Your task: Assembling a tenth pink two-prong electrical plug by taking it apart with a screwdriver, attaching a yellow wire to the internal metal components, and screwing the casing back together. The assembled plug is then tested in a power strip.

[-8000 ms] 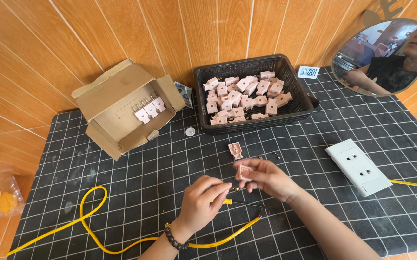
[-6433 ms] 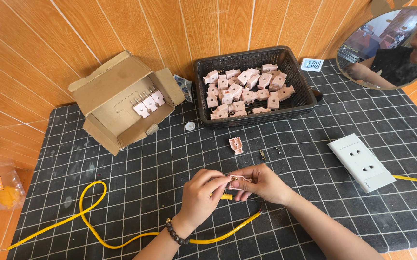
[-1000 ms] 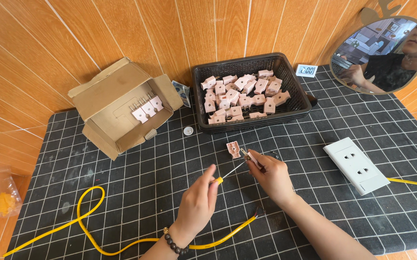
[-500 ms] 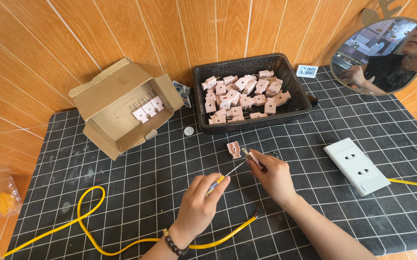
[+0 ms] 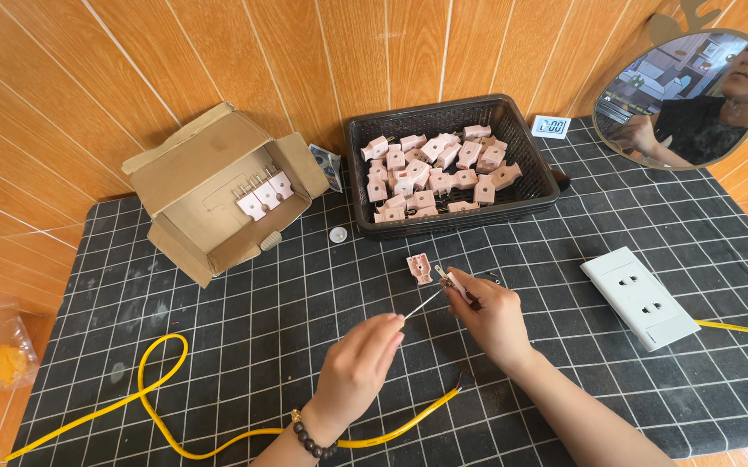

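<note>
Driving a slim metal-shafted screwdriver (image 5: 421,304) into a small pink plastic plug half (image 5: 453,281).

Left hand (image 5: 358,367) pinches the tool's handle; right hand (image 5: 490,313) grips the light, rigid, likely slippery plug by its sides. Shaft axis runs lower-left to upper-right, tip toward the plug. Beyond lie a second pink plug shell (image 5: 420,268) and a black mesh basket (image 5: 529,195).

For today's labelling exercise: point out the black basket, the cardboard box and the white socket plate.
black basket (image 5: 536,194), head view, right rim
cardboard box (image 5: 185,166), head view, top flap
white socket plate (image 5: 639,297), head view, front face
</note>
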